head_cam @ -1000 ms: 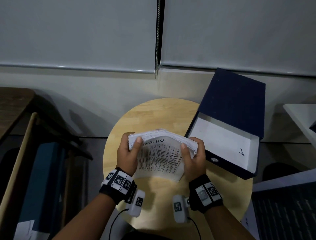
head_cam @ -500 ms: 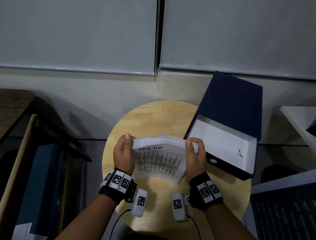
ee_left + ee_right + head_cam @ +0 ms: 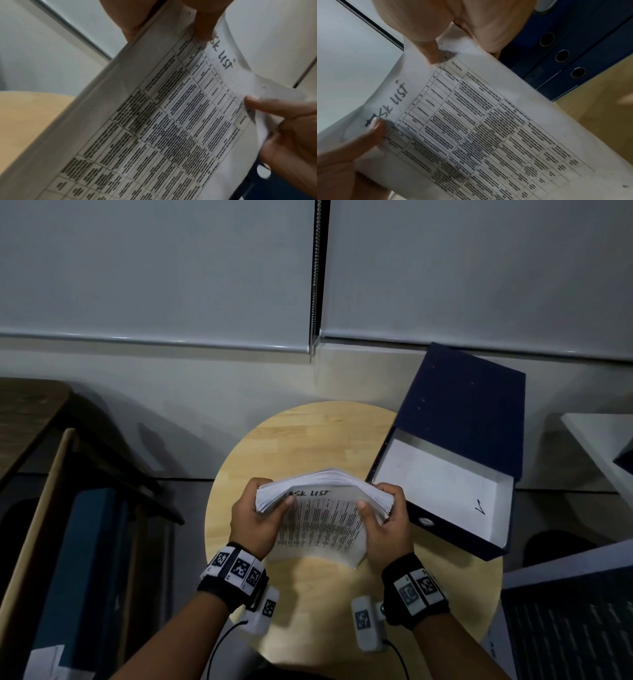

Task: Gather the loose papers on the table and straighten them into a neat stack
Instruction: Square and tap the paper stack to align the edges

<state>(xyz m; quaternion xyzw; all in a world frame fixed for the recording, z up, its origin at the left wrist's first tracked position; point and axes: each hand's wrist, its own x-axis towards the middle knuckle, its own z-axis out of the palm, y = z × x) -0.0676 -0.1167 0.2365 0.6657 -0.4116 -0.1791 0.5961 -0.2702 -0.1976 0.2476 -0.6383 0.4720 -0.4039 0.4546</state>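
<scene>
Your left hand (image 3: 255,518) and right hand (image 3: 387,525) each grasp one side edge of the paper stack (image 3: 322,518), thumbs on the top sheet and fingers curled behind, holding it upright above the round wooden table (image 3: 308,433), just beside the open navy box file (image 3: 459,453) at the table's right. The thick sheaf bows between your grips; it looks floppy and prone to fanning, so the side edges seem the surest hold. The top sheet reads "TASK LIST" in handwriting above a printed table too blurred to read.
</scene>
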